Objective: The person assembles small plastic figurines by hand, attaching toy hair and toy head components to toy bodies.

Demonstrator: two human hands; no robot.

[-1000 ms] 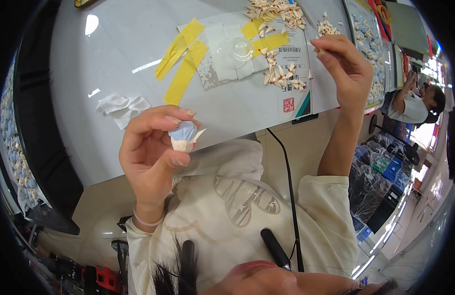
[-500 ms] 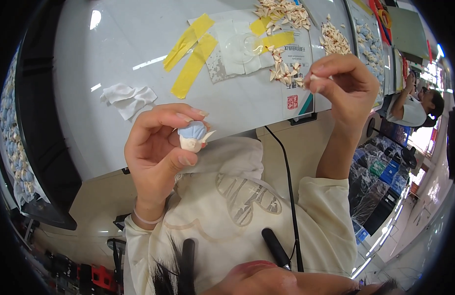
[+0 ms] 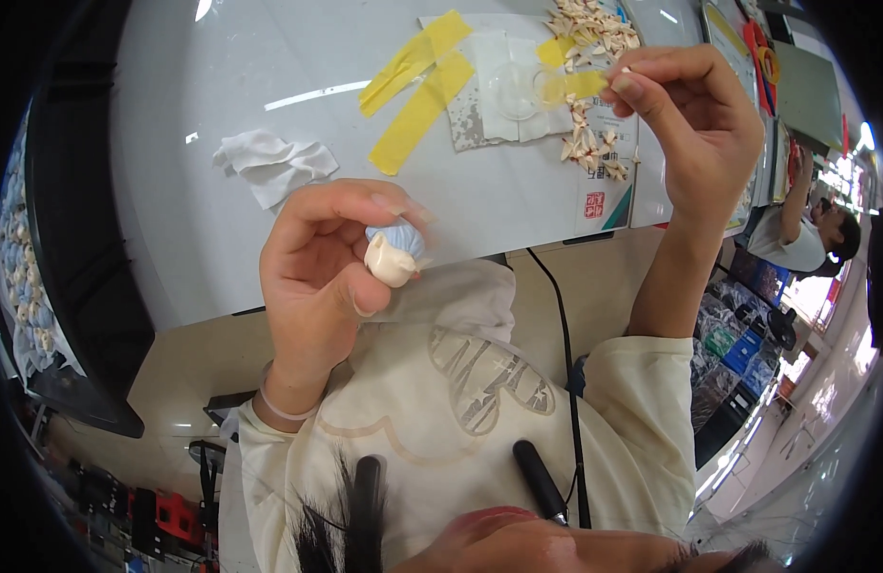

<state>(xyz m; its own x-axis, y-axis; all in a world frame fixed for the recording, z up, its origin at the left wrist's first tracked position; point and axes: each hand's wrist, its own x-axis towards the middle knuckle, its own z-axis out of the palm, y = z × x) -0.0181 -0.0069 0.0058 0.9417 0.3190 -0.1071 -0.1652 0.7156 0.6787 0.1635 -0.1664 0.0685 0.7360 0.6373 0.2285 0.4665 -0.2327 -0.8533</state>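
My left hand (image 3: 312,239) grips a small figurine head (image 3: 393,258) between thumb and fingers, above the table's near edge. The head has a cream face, pale blue hair and a pointed ear shape. My right hand (image 3: 699,134) is raised at the right, thumb and index finger pinched on a tiny pale piece (image 3: 626,70), mostly hidden by the fingertips. Beside it lie small cream pointed pieces (image 3: 583,143) in loose heaps. A clear round dish (image 3: 518,93) rests on white paper (image 3: 465,119), near yellow tape strips (image 3: 417,115).
A crumpled white cloth (image 3: 274,162) lies on the pale table (image 3: 365,201) at the left. Further left, a black-edged tray (image 3: 97,239) holds many blue and cream pieces. A black cable (image 3: 559,315) hangs before me. Another person (image 3: 809,234) sits at the far right.
My right hand has moved up and away from me, still pinched. My left hand has turned the figurine head, showing another side of it. The view has shifted slightly.
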